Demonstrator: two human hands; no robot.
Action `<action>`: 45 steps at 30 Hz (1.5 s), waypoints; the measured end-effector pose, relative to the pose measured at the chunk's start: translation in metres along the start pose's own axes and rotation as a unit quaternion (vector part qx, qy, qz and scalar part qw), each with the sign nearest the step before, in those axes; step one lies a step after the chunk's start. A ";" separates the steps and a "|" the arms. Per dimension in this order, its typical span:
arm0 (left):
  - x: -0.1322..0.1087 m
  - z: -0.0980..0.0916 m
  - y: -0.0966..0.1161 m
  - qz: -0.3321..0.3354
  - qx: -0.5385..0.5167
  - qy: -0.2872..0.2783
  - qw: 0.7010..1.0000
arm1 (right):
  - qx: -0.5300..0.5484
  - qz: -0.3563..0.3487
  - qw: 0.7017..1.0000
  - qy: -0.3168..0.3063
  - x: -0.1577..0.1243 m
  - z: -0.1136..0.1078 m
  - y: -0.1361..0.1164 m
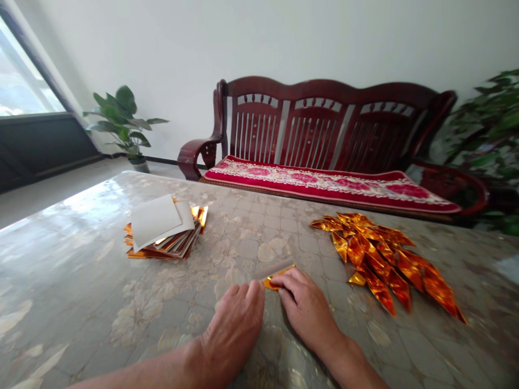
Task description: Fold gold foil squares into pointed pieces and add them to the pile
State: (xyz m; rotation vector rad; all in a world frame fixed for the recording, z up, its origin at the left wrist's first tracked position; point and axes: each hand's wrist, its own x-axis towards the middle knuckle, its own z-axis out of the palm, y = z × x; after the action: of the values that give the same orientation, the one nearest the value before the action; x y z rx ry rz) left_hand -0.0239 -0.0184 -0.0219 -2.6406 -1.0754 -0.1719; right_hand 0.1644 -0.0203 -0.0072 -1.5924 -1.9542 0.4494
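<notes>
A sheet of gold foil paper [268, 283], folded into a narrow strip, lies on the table in front of me. My right hand [306, 305] presses its fingers on the strip's right part, thumb tucked beneath the index finger. At the left end, my left hand [239, 321] is closed with curled fingers against the paper, hiding that end. Off to the right sits a heap of folded gold foil pieces [375, 251] with pointed ends. On the left is a stack of foil-paper sheets [158, 221], pale backs mostly facing up and gold edges showing.
The table [133, 324] has a glossy, flower-patterned cover. Behind it stands a dark red wooden bench [312, 129] with a red floral seat cover [324, 181]. Potted plants [124, 116] stand left and right, and something pale [508, 267] lies at the table's right side.
</notes>
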 end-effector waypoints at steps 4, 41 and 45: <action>0.003 -0.005 0.001 -0.012 -0.016 -0.047 0.999 | -0.002 -0.001 1.000 0.000 0.000 0.000 0.000; 0.023 -0.017 -0.004 0.007 -0.091 -0.062 0.994 | -0.036 0.040 0.998 0.011 0.008 0.004 -0.009; 0.026 -0.014 -0.004 0.015 -0.097 -0.068 0.993 | -0.043 0.036 0.998 0.020 0.009 0.006 -0.009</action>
State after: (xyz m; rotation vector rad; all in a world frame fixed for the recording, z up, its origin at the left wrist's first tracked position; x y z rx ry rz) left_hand -0.0082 -0.0025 -0.0016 -2.8765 -1.1111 -0.0958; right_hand 0.1528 -0.0134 -0.0050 -1.7155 -1.9142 0.3635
